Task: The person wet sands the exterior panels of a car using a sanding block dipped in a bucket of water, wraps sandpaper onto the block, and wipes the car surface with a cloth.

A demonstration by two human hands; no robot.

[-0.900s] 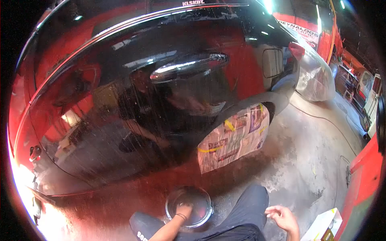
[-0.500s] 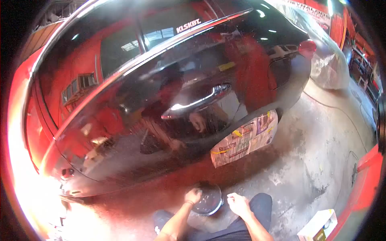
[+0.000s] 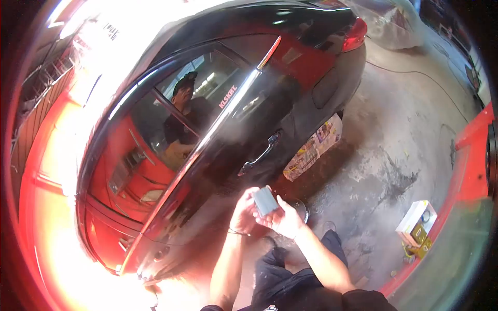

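Between both hands, in front of the black car door (image 3: 228,150), I hold a small grey rectangular block (image 3: 265,200) that looks like a sanding block. My left hand (image 3: 243,210) grips its left edge, with the fingers curled against it. The fingers of my right hand (image 3: 284,216) are under its lower edge, and the thumb is up along its right side. A round basin (image 3: 306,211) on the floor below is partly hidden behind my right hand. The door's chrome handle (image 3: 260,154) lies just beyond the block.
Newspaper (image 3: 315,147) is taped over the rear wheel area. On the right, a white box (image 3: 416,223) stands on the concrete floor (image 3: 371,202) beside a red edge (image 3: 469,150). A thin hose or cable (image 3: 415,73) crosses the floor. Plastic sheeting (image 3: 386,26) covers something behind the car.
I have risen from a low position by the basin, and the view is now higher. Both hands have come up and together, and the grey block now shows between them.
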